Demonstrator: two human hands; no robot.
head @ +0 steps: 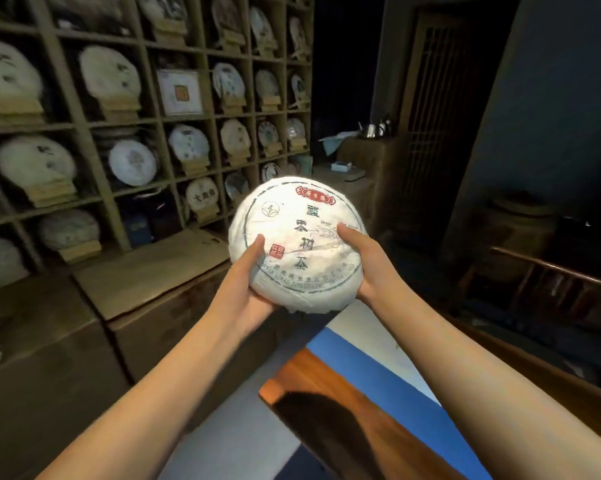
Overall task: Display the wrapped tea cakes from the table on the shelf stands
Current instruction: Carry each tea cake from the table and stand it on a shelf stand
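Left hand (249, 282) and right hand (365, 261) grip the tea cake (297, 242) from both sides, before the shelf (146, 123).

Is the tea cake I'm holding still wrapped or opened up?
Wrapped: the tea cake shows unbroken white printed paper across its face, gripped by the left hand and right hand. Its back is hidden.
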